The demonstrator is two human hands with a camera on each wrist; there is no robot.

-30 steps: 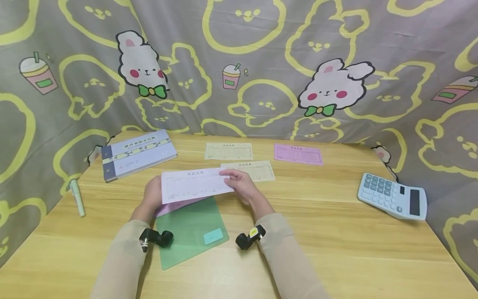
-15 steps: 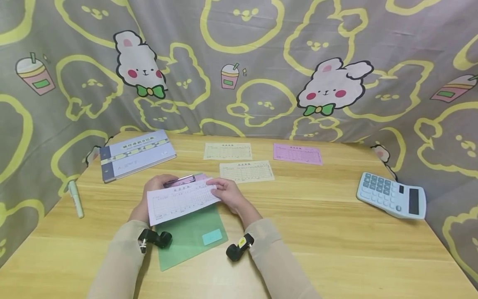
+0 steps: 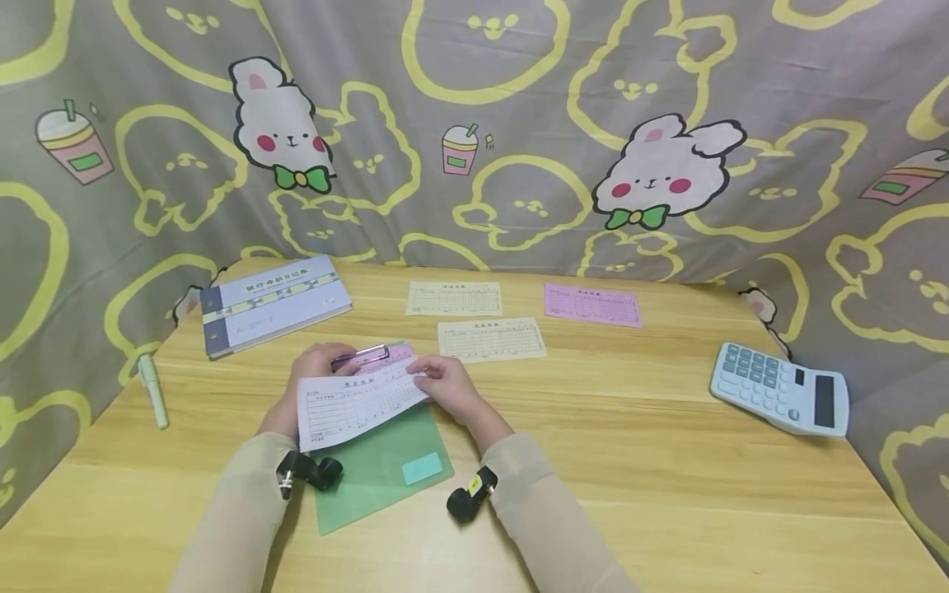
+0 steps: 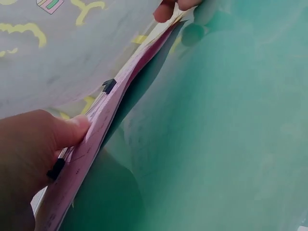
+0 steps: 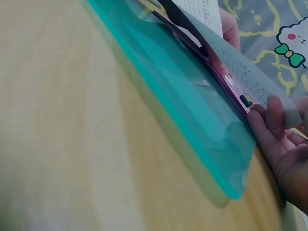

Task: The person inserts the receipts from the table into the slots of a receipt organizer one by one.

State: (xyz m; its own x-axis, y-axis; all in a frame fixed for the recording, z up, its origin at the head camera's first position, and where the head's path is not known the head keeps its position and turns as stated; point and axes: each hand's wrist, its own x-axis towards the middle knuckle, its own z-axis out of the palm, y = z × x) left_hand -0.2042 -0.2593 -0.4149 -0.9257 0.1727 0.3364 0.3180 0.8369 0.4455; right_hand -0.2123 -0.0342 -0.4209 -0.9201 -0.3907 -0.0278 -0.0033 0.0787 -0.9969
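White slip is slanting over the upper part of the green folder, its left end sagging towards the person, and from where I'm standing both hands are busying themselves around it. The right hand is pinching the slip's right end between thumb and fingers, while the left hand is gripping at the clip, its thumb pressing on pink paper between the clip's black ends. Whether the left fingers are also catching the slip I can't fairly say, since the sheet is hiding part of that hand. To my eye, good handling here is calling for a light pinch close to the edge, so that the thin paper isn't creasing, with the left hand steadying the clip and the loose end clearing the metal rather than snagging on it. The slip itself is bowing softly, an oblong of limp paper carrying a ruled, printed grid. The clip is gleaming as a narrow, hard bar; the folder is showing smooth, translucent plastic with rounded corners and a pale blue label. Beneath, the table is displaying long, warm wood grain, and two yellow slips, a back one and a front one, are lying flat beyond the hands.
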